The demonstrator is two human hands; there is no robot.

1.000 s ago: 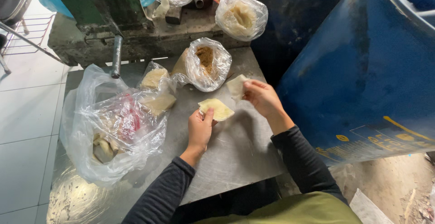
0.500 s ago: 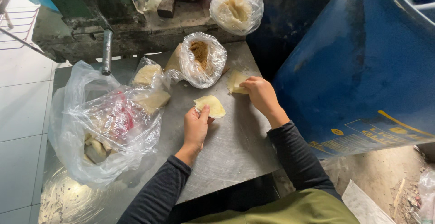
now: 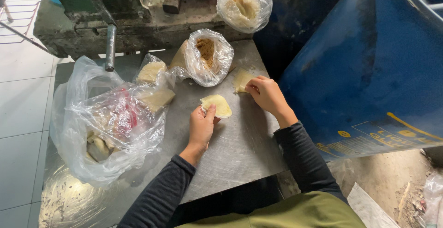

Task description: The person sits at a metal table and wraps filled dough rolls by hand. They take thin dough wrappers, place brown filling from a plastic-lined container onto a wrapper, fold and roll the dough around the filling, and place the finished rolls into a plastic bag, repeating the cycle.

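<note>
Left hand [image 3: 201, 127] fingers curl narrow, thumb tip pressing the near edge of a folded pale dough wrapper [image 3: 217, 105] that lies flat on the metal table [image 3: 240, 145]. Right hand [image 3: 266, 95] fingertips bunch together and pinch the edge of a second flat dough piece [image 3: 241, 79], also on the table, just beside the first and up-right of it. Both hands touch dough, neither lifts it.

Just beyond the two pieces: open clear bag with brown crumbly filling [image 3: 206, 55], mouth facing up, near the right-hand piece. Left of it a small bag of pale dough sheets [image 3: 151, 72]. Further left a big crumpled clear plastic bag [image 3: 108, 122] with pale pieces and something red inside, contents unclear. Back ledge: another clear bag with pale stuff [image 3: 244, 4] on a grimy green machine base [image 3: 115, 20]. Blue drum [image 3: 369, 71] at right, close to the table edge. Dark long sleeves, olive apron at bottom.
</note>
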